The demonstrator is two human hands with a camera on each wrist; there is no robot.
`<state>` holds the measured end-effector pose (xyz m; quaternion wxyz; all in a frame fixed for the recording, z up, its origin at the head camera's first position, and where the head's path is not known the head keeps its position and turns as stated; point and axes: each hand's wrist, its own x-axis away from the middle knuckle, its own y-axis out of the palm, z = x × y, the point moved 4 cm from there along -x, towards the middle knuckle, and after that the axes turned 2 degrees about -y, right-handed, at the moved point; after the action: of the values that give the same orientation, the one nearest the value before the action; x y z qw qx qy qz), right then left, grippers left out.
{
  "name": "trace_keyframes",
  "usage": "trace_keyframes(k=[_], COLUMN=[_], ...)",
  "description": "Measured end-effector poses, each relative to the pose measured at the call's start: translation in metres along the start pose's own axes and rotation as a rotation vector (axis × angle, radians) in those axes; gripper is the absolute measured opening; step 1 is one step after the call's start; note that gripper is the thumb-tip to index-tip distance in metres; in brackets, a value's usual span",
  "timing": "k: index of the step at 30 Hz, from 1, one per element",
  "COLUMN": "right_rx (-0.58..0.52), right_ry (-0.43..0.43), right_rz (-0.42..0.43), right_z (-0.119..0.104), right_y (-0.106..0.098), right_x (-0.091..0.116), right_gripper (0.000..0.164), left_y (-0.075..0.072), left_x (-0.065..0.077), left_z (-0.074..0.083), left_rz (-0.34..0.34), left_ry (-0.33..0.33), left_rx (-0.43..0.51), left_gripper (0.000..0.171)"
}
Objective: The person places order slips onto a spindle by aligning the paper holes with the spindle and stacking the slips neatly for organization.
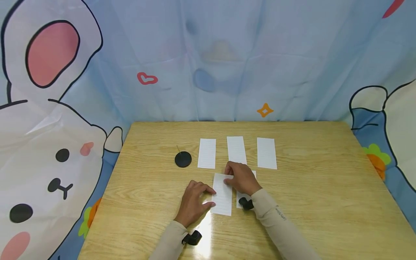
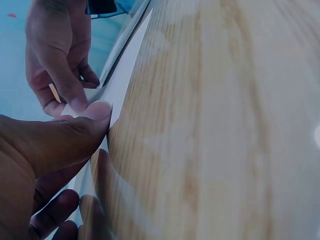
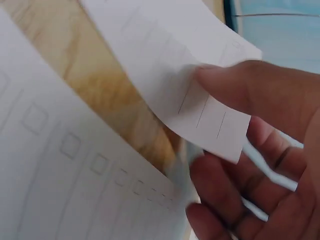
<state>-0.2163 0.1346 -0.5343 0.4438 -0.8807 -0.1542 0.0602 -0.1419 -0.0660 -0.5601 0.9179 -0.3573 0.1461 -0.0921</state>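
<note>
A white lined paper slip (image 1: 222, 198) lies in front of me, its top end lifted and bent. My right hand (image 1: 241, 177) pinches its upper right corner, thumb (image 3: 225, 85) on the printed face and fingers underneath. At the slip's left edge, my left hand (image 1: 193, 202) touches with thumb and index fingertips set apart along it; its thumb (image 2: 97, 112) meets the paper edge in the left wrist view. Another slip (image 1: 241, 198) lies partly hidden under the right hand and wrist. In the right wrist view, a slip with a row of small boxes (image 3: 70, 145) shows beside the pinched one.
Three more white slips stand in a row behind the hands: left (image 1: 206, 153), middle (image 1: 236, 148) and right (image 1: 267, 153). A black round disc (image 1: 183, 159) with a thin stick lies left of them. The wooden table (image 1: 312, 173) ends at a printed curtain (image 1: 227, 72).
</note>
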Motion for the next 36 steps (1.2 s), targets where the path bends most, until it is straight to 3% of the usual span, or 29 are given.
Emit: trace_keyframes(k=[8, 15, 21, 27, 33, 36], right_rx=[-0.248, -0.470, -0.578, -0.680, -0.779, -0.791], right_ry=[-0.040, 0.029, 0.064, 0.103, 0.133, 0.125], right_rz=[-0.046, -0.043, 0.012, 0.045, 0.060, 0.081], right_z=[0.006, 0.011, 0.017, 0.021, 0.020, 0.017], right_y=[-0.014, -0.023, -0.023, -0.020, -0.019, -0.020], right_x=[0.005, 0.009, 0.010, 0.011, 0.013, 0.015], right_gripper=[0.013, 0.008, 0.013, 0.018, 0.027, 0.030], left_y=[-0.003, -0.008, -0.010, -0.012, -0.019, -0.023], left_x=[0.002, 0.005, 0.009, 0.011, 0.010, 0.009], left_z=[-0.003, -0.008, -0.010, -0.011, -0.009, -0.009], left_rz=[0.000, -0.009, 0.003, 0.075, 0.158, 0.201], left_ry=[-0.001, -0.079, -0.171, -0.216, -0.271, -0.309], left_rx=[0.034, 0.164, 0.287, 0.425, 0.670, 0.741], left_gripper=[0.034, 0.025, 0.022, 0.018, 0.016, 0.014])
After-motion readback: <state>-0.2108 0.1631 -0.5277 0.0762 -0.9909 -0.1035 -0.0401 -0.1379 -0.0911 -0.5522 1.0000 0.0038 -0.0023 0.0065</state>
